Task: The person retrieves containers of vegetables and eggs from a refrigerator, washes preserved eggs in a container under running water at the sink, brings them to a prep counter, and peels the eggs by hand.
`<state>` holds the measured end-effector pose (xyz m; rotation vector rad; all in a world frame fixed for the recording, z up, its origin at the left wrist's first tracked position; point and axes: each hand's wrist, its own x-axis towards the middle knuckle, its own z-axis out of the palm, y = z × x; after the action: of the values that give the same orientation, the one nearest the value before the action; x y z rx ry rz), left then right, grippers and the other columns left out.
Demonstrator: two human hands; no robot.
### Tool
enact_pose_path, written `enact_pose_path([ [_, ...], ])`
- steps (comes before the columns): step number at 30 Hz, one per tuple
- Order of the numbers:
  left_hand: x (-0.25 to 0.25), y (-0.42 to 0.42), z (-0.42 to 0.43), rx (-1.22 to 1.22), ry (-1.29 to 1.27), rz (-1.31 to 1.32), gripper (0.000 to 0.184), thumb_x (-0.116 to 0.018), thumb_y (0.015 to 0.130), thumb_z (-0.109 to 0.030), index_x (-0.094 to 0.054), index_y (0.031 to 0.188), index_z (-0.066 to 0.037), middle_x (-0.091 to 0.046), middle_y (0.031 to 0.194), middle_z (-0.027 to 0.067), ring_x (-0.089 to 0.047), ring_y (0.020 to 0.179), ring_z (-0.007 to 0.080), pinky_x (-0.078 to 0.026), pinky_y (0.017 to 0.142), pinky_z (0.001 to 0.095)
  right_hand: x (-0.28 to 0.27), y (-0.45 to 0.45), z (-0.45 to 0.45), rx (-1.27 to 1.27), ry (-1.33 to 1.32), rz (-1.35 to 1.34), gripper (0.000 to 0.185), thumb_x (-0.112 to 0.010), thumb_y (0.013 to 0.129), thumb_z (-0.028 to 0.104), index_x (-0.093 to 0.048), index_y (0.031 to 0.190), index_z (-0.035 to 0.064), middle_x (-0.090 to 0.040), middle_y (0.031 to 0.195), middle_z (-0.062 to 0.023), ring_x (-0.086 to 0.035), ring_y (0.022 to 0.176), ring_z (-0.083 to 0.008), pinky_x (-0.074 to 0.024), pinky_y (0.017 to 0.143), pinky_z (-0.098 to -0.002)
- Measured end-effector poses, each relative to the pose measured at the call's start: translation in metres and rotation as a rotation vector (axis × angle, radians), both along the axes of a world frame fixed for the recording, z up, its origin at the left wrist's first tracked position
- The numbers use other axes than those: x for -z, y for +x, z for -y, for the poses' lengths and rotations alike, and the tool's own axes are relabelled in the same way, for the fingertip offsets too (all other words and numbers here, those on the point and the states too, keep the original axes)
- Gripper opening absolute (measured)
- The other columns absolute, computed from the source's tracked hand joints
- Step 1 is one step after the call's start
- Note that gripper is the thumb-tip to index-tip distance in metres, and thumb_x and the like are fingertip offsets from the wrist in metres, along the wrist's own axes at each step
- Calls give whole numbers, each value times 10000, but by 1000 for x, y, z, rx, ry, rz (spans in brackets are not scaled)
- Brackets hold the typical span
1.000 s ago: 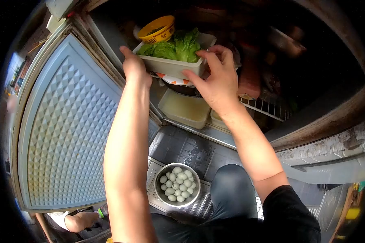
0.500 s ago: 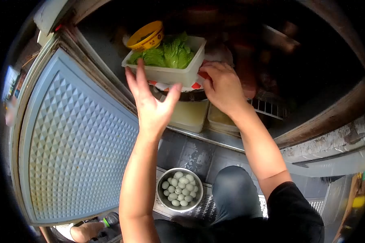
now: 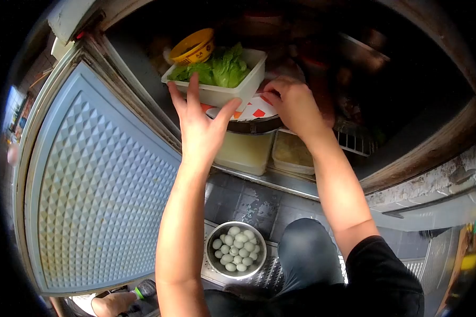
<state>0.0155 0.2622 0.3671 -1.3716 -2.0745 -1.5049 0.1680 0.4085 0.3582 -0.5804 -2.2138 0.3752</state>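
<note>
My left hand point(image 3: 202, 127) rests against the front of a white plastic tub point(image 3: 215, 96), fingers spread, thumb low on its front side. Green leafy lettuce point(image 3: 225, 68) fills the tub, and a yellow bowl point(image 3: 193, 46) sits tilted at its back left. Under the tub lies a white sheet with red patches point(image 3: 254, 109), spread over something round with a dark rim point(image 3: 256, 126). To the right of the tub, my right hand point(image 3: 296, 105) pinches the sheet's edge between thumb and fingers. What the sheet covers is hidden.
Two lidded-looking containers, one pale point(image 3: 243, 153) and one brownish point(image 3: 293, 153), stand below. A wire rack point(image 3: 354, 142) lies to the right in the dark cabinet. Its dimpled door point(image 3: 106, 185) hangs open at left. A steel bowl of pale eggs point(image 3: 211, 259) stands below.
The tub has shifted slightly back, and more of the patterned sheet shows in front of it. My right hand has moved a little to the right along the sheet's edge.
</note>
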Motion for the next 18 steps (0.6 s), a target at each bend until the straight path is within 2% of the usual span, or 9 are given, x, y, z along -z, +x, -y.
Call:
enact_pose_path([
  [2,0,-1,-2,-8,-16,-6,934,-846,764,-359,-385,1512,-42,-149,1575,377,-269,1467,473,-359,1139,466,0,4,-7,-35,-55,-21,114,-707,856,72,-711,953,14,-691,946,-170,-664,884,-355,-530,777,-388],
  [9,0,-2,-5,18,-16,27,984,-854,754,-376,-349,1531,-43,-116,1578,387,-226,1478,489,-316,1165,476,2,10,-18,-85,45,-19,126,-700,870,79,-702,976,12,-673,961,-176,-658,898,-347,-527,784,-389],
  [12,5,-4,-5,-2,4,-7,1078,-871,730,-390,-274,1543,-11,-46,1561,417,-256,1443,536,-385,1128,489,1,12,-12,-50,97,-49,144,-709,871,94,-704,995,20,-673,965,-173,-656,912,-352,-528,793,-393],
  [16,20,-16,4,-10,43,-98,1164,-891,694,-393,-221,1553,17,-130,1547,428,-209,1470,514,-334,1158,471,3,11,-4,-10,278,-193,225,-751,849,126,-708,1051,37,-684,1028,-159,-660,982,-338,-533,851,-384],
  [18,29,-15,26,-37,51,-162,1024,-834,802,-367,-250,1538,41,-264,1559,337,-293,1466,418,-286,1188,454,1,16,18,47,281,-248,282,-775,828,142,-707,1079,36,-682,1129,-152,-647,1090,-313,-525,914,-386],
])
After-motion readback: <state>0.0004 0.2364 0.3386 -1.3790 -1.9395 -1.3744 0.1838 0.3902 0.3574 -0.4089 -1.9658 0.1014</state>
